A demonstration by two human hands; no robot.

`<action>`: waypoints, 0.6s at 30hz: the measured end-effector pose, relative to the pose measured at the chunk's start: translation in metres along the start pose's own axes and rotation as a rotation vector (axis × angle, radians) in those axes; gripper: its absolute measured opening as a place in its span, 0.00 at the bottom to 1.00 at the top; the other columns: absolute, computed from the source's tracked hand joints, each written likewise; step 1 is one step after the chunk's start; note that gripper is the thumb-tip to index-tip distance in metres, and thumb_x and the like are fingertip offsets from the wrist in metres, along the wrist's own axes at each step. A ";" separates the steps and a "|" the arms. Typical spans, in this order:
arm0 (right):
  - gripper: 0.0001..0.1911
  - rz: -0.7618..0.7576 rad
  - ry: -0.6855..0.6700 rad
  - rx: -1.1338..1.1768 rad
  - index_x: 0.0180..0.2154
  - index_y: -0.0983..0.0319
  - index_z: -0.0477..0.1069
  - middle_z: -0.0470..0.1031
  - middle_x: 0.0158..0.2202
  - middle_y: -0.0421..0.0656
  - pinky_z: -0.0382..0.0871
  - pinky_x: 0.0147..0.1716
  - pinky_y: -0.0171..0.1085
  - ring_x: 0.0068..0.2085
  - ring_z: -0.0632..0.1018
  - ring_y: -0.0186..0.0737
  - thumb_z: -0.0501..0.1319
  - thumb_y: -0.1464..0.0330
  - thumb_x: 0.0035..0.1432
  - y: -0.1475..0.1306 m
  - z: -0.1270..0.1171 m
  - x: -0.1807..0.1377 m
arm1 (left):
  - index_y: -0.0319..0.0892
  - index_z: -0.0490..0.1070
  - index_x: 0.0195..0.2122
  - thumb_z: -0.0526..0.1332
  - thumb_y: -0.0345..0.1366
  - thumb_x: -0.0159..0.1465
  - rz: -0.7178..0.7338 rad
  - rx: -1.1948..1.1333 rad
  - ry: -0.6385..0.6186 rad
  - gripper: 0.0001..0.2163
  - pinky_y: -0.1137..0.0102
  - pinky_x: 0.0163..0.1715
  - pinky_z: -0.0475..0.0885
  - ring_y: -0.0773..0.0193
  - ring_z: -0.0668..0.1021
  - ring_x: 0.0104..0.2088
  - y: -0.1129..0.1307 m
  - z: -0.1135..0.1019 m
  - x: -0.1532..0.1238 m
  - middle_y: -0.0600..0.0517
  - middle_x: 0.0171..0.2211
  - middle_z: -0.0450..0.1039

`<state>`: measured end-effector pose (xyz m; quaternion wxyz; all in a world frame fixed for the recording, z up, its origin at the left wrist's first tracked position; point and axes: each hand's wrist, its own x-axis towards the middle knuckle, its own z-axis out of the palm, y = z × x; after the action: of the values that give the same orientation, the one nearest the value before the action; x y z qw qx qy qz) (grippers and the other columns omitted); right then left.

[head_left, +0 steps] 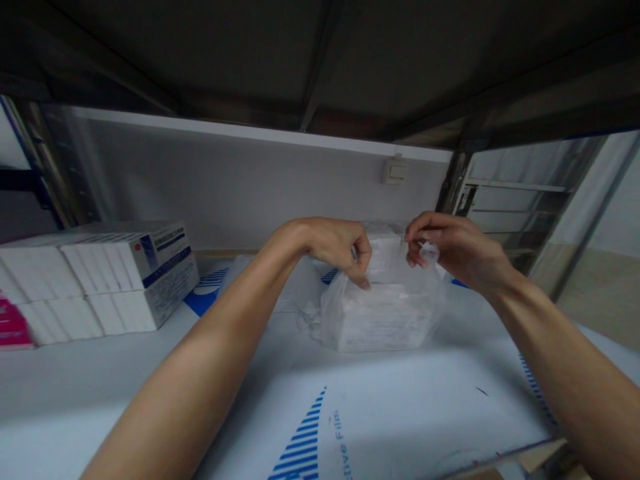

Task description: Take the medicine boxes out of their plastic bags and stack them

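A thin translucent plastic bag (330, 313) stands on the film-covered shelf, with white boxes (383, 320) showing through its front. My left hand (340, 250) bends down at the bag's upper left, thumb and fingers curled together on the plastic. On the other side, my right hand (450, 247) pinches a crumpled tuft of the bag, which pokes out between the fingers. Another white box (383, 250) is visible between my hands, behind or inside the bag's upper part; I cannot tell which.
Stacked white medicine boxes (115, 273) stand at the left, beside a pink box (13, 323). A dark shelf (240, 60) hangs low overhead. Metal posts (455, 180) frame the sides, and a wall switch (395, 172) sits behind. The shelf surface (400, 407) has blue-printed film.
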<state>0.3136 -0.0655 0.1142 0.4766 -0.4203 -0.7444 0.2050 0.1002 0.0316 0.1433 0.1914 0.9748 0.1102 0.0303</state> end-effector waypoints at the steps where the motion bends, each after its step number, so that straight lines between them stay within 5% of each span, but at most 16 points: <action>1: 0.09 -0.001 -0.039 -0.081 0.34 0.58 0.73 0.69 0.25 0.39 0.64 0.26 0.38 0.24 0.69 0.37 0.60 0.60 0.55 -0.004 0.001 0.001 | 0.40 0.73 0.27 0.70 0.40 0.53 0.029 -0.062 0.029 0.10 0.73 0.31 0.62 0.67 0.70 0.29 0.000 -0.001 -0.001 0.57 0.23 0.67; 6: 0.09 -0.076 -0.387 -0.559 0.31 0.57 0.78 0.78 0.33 0.40 0.68 0.35 0.37 0.34 0.77 0.39 0.63 0.60 0.56 -0.023 0.006 0.010 | 0.42 0.71 0.38 0.70 0.32 0.52 0.174 -0.292 0.225 0.14 0.74 0.31 0.64 0.69 0.69 0.29 0.000 -0.006 -0.012 0.58 0.27 0.66; 10: 0.09 0.066 -0.680 -0.801 0.34 0.53 0.81 0.79 0.30 0.37 0.69 0.31 0.36 0.30 0.78 0.40 0.62 0.66 0.52 -0.027 0.003 0.024 | 0.42 0.72 0.44 0.71 0.29 0.51 0.172 -0.412 0.120 0.19 0.73 0.32 0.68 0.70 0.72 0.29 -0.002 -0.008 -0.022 0.58 0.27 0.67; 14: 0.18 0.225 -0.534 -1.177 0.41 0.58 0.79 0.79 0.39 0.45 0.71 0.37 0.41 0.39 0.80 0.50 0.65 0.70 0.44 -0.031 0.006 0.034 | 0.43 0.73 0.47 0.72 0.29 0.51 0.228 -0.487 0.077 0.22 0.74 0.31 0.70 0.72 0.73 0.28 -0.004 -0.007 -0.026 0.57 0.30 0.68; 18: 0.20 0.025 -0.405 -1.147 0.45 0.59 0.76 0.78 0.42 0.46 0.70 0.41 0.41 0.42 0.79 0.49 0.64 0.71 0.47 -0.047 0.022 0.032 | 0.43 0.73 0.48 0.72 0.29 0.52 0.350 -0.574 0.184 0.21 0.74 0.34 0.72 0.72 0.74 0.30 -0.004 -0.010 -0.028 0.57 0.31 0.68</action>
<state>0.2681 -0.0639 0.1547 0.0207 -0.5714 -0.8070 -0.1476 0.0706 0.0329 0.1506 0.4391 0.8785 -0.0550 0.1800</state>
